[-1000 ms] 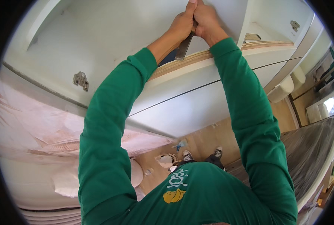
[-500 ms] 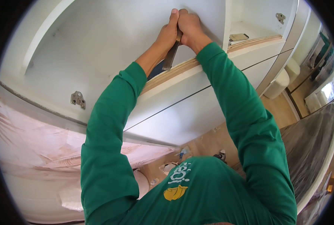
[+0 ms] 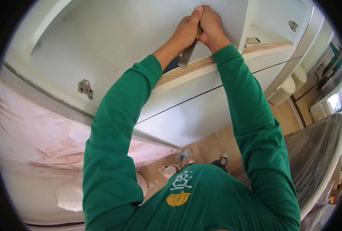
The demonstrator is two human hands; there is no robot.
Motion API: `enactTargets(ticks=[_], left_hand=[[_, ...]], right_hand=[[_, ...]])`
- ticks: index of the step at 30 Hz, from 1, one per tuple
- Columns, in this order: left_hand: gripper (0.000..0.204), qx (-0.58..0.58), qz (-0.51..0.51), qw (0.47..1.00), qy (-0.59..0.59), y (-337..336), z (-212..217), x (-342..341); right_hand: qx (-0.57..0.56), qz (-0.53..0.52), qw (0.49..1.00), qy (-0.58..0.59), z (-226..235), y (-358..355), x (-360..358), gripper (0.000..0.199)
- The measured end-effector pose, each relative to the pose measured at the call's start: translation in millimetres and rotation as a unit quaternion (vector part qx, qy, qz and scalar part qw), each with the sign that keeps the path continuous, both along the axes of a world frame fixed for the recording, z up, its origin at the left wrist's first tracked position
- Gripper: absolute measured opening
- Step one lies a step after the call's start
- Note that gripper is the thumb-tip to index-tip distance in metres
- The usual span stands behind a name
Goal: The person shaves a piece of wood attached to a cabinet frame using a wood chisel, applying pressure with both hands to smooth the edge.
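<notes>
Chisel-like tool, upper middle of frame; left hand and right hand closed round it, tip near plywood edge. Apparently edge work; next move calls for steady two-handed control.

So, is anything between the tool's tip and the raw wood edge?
Nothing visible: the flat metal tool, held by the left hand and right hand, ends close by the raw wood edge; contact is unclear.

On my feed, the left hand and right hand hide most of the handle of the flat-bladed tool. Left of the tool, I cannot identify a dark patch partly behind the left forearm. Above the tool, my view crops the cabinet; far below, the shirt covers part of a shoe.
</notes>
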State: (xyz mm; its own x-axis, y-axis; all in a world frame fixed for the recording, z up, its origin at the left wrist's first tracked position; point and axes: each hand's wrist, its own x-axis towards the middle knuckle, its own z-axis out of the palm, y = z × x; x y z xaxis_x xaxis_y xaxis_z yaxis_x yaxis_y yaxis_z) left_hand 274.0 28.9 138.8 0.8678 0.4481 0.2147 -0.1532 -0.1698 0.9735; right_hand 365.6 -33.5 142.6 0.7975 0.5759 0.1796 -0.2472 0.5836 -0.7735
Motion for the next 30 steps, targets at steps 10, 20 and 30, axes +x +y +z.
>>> enactTargets(ticks=[10, 20, 30], left_hand=[[0.086, 0.023, -0.008, 1.0, 0.001, 13, -19, 8], [0.074, -0.092, -0.009, 0.996, 0.022, 30, -32, 4], [0.074, 0.036, -0.043, 0.998, -0.012, 11, -15, 7]], right_hand=[[-0.088, -0.049, 0.995, -0.014, 4, 0, -10, 0.039], [-0.14, 0.023, 0.99, 0.007, -1, 15, -9, 0.038], [-0.08, -0.019, 0.996, 0.022, 2, 5, -4, 0.042]])
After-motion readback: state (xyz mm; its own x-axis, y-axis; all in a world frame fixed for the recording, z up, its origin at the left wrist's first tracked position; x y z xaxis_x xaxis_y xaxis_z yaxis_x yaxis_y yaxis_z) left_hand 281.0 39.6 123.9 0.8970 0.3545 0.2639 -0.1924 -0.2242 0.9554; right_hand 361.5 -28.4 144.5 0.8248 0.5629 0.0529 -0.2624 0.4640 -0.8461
